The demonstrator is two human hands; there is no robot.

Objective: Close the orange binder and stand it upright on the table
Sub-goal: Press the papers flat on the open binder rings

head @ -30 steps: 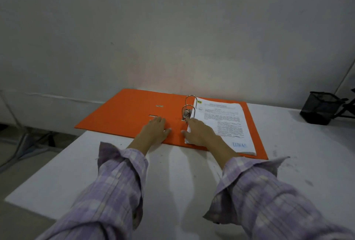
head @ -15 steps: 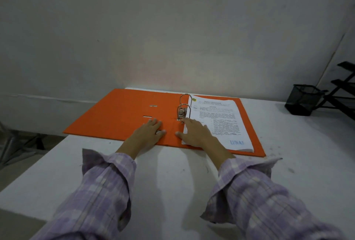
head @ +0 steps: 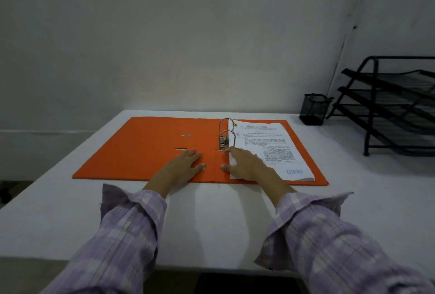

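Head view is showing the orange binder lying fully open and flat on the white table, its left cover spread bare and its right cover carrying a stack of printed pages threaded on the metal rings. The left hand is resting palm down on the bare left cover beside the spine, fingers spread wide and gripping nothing, likely pinning the board so it is not sliding. The right hand is lying flat on the near inner corner of the pages, likewise spread and holding nothing, with a fingertip reaching toward the base of the lever mechanism; it is probably steadying the sheets against the rings so they are not buckling when a cover is swung over. Both arches are appearing closed, though that is hard to confirm. A black mesh pen cup and a black tiered tray rack are standing well apart at the far right. Neither cover is being lifted yet, so the closing is judged not yet begun.
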